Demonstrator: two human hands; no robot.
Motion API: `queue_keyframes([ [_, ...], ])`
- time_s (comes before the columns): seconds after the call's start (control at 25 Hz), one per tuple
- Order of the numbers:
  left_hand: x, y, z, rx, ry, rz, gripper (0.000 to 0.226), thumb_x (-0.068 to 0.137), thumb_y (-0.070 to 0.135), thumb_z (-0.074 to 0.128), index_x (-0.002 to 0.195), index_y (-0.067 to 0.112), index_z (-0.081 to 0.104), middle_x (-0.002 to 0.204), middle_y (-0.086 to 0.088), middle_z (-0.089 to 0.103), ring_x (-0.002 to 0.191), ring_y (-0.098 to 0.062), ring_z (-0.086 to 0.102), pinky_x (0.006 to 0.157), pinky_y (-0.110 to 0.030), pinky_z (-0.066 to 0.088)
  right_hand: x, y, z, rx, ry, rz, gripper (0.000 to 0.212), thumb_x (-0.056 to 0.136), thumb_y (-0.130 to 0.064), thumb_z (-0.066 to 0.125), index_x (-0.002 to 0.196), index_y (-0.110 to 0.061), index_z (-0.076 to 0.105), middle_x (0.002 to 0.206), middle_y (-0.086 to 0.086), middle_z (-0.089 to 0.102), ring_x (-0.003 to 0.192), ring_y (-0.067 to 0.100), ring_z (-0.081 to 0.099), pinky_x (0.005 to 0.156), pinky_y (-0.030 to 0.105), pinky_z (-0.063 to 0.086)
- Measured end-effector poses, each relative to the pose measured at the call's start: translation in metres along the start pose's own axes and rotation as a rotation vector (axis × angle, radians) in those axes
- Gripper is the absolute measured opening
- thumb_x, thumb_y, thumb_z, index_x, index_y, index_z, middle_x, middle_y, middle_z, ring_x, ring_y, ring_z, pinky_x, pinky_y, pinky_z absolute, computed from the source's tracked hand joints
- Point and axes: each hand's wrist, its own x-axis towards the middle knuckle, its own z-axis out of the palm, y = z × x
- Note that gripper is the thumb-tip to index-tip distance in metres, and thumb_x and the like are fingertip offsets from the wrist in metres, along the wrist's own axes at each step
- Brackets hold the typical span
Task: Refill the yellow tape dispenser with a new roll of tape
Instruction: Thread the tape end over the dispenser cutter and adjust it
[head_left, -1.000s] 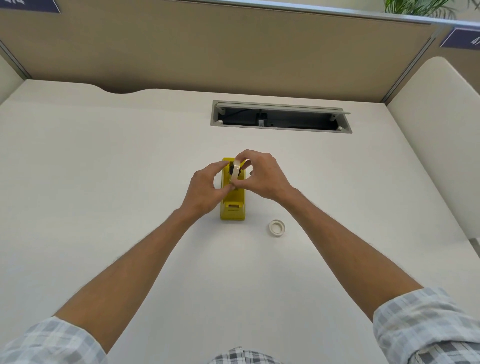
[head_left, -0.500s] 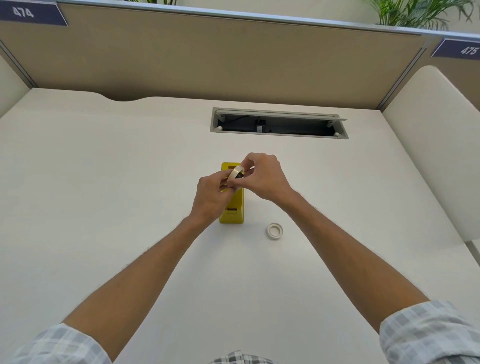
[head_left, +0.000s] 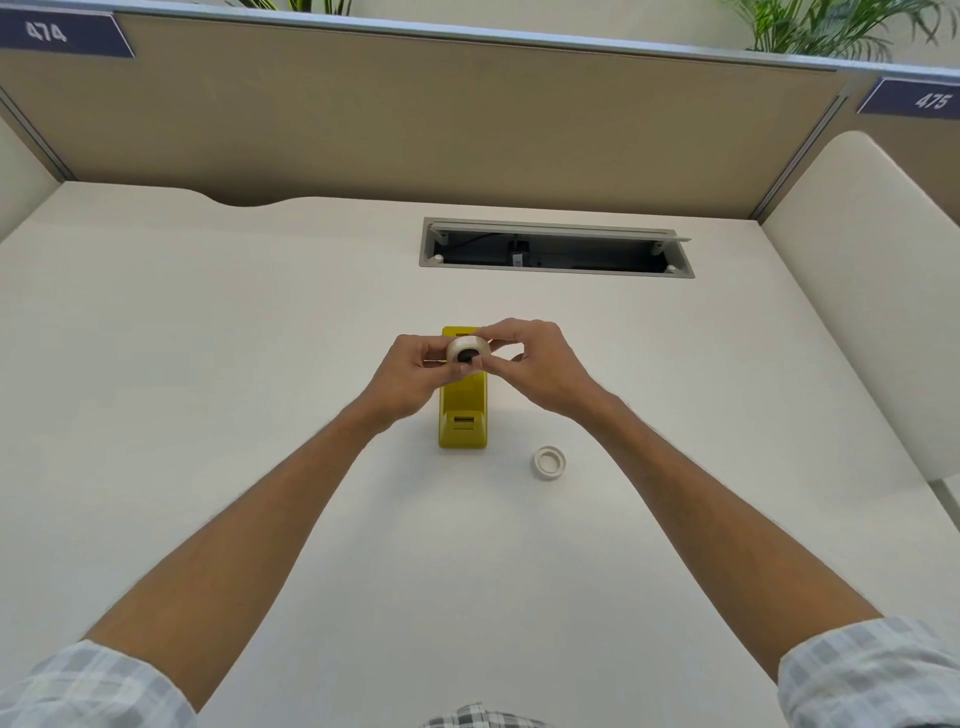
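Lifted clear of the dispenser (head_left: 462, 410) since the earlier frames, the roll (head_left: 467, 352) is now held above its far end and turned so that its open face and a dark hub in the core are seen from the head camera. Nearest the viewer, checked sleeves (head_left: 872, 675) are seen at the lower corners, and both bare forearms are stretched forward over the desk (head_left: 208, 364). An empty white core (head_left: 549, 462) lies flat on the desk, near the dispenser's near right corner but apart from it. The yellow dispenser stands lengthwise on the desk, its near end with a recessed slot in plain sight and its far end hidden behind the hands. The roll is pale, glossy and tilted. The left hand (head_left: 410, 376) is curled against the roll's left side, its thumb at the lower edge by the hub; the right hand (head_left: 535, 364) pinches the right rim between thumb and fingers. Beyond the hands, a cable tray (head_left: 556, 249) is set open in the desk, backed by a tan partition (head_left: 467, 119) carrying labels 474 and 475, with plants above.
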Motion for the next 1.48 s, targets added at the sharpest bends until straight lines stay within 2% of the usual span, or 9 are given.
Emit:
queue_keyframes([
  [0.16,0.004,0.005,-0.008,-0.018,-0.092,-0.05,0.031,0.086,0.006,0.07,0.115,0.014,0.07,0.103,-0.001,0.074,0.099,-0.011,0.068,0.083,-0.02,0.054,0.0,0.003,0.003,0.071,0.047,-0.006,0.025,0.081,-0.017,0.08,0.106,-0.015,0.076,0.098,-0.003,0.074,0.087,0.009,0.069,0.077,0.025,0.057],
  [0.36,0.01,0.006,-0.007,0.055,0.063,-0.083,0.061,0.077,0.0,0.077,0.132,0.017,0.056,0.118,0.001,0.069,0.109,-0.012,0.066,0.097,-0.033,0.053,0.0,0.005,0.016,0.164,0.224,0.072,0.017,0.078,-0.019,0.082,0.094,-0.014,0.079,0.082,-0.009,0.073,0.073,-0.002,0.069,0.07,0.013,0.055],
  [0.52,0.007,-0.005,0.008,0.321,0.201,0.043,0.071,0.068,0.021,0.087,0.131,0.015,0.056,0.118,0.002,0.066,0.11,-0.011,0.061,0.094,-0.029,0.053,0.003,0.004,0.034,0.17,0.361,0.194,0.015,0.076,-0.023,0.082,0.086,-0.013,0.079,0.076,-0.004,0.076,0.069,0.006,0.071,0.07,0.027,0.059],
  [0.6,0.007,-0.01,0.012,0.433,0.24,0.078,0.068,0.067,0.034,0.086,0.127,0.019,0.058,0.118,0.004,0.067,0.111,-0.011,0.06,0.093,-0.032,0.051,0.005,0.003,0.044,0.151,0.393,0.241,0.017,0.077,-0.025,0.081,0.085,-0.011,0.077,0.075,-0.003,0.075,0.069,0.008,0.071,0.072,0.032,0.059],
  [0.68,0.009,-0.016,0.013,0.539,0.286,0.082,0.065,0.069,0.042,0.083,0.126,0.022,0.059,0.122,0.005,0.065,0.115,-0.013,0.058,0.095,-0.035,0.049,0.006,0.002,0.052,0.144,0.41,0.283,0.017,0.077,-0.026,0.08,0.083,-0.012,0.075,0.074,-0.003,0.074,0.069,0.009,0.069,0.068,0.029,0.058],
  [0.8,0.013,-0.022,0.013,0.617,0.324,0.11,0.058,0.072,0.035,0.08,0.125,0.02,0.06,0.125,0.002,0.063,0.121,-0.018,0.051,0.098,-0.041,0.045,0.009,0.001,0.062,0.123,0.425,0.334,0.012,0.076,-0.026,0.078,0.079,-0.015,0.072,0.071,-0.008,0.07,0.067,0.007,0.067,0.06,0.015,0.047],
  [0.88,0.018,-0.026,0.012,0.621,0.315,0.11,0.053,0.075,0.027,0.076,0.125,0.018,0.061,0.128,-0.001,0.061,0.124,-0.019,0.048,0.1,-0.044,0.043,0.011,-0.001,0.066,0.101,0.429,0.365,0.012,0.075,-0.026,0.078,0.078,-0.018,0.069,0.069,-0.012,0.067,0.067,0.007,0.066,0.058,0.011,0.042],
  [1.2,0.023,-0.034,0.007,0.575,0.236,0.126,0.055,0.081,0.018,0.071,0.134,0.022,0.056,0.137,0.0,0.054,0.131,-0.019,0.042,0.107,-0.04,0.039,0.016,-0.007,0.072,-0.033,0.437,0.377,0.011,0.075,-0.026,0.074,0.077,-0.016,0.068,0.069,-0.008,0.068,0.067,0.012,0.065,0.066,0.029,0.054],
  [1.48,0.022,-0.034,0.005,0.523,0.214,0.147,0.05,0.079,0.014,0.071,0.127,0.021,0.06,0.128,0.001,0.061,0.122,-0.017,0.05,0.102,-0.04,0.044,0.017,-0.007,0.071,-0.104,0.409,0.367,0.011,0.075,-0.027,0.072,0.078,-0.016,0.07,0.071,-0.005,0.071,0.068,0.015,0.066,0.065,0.033,0.057],
])
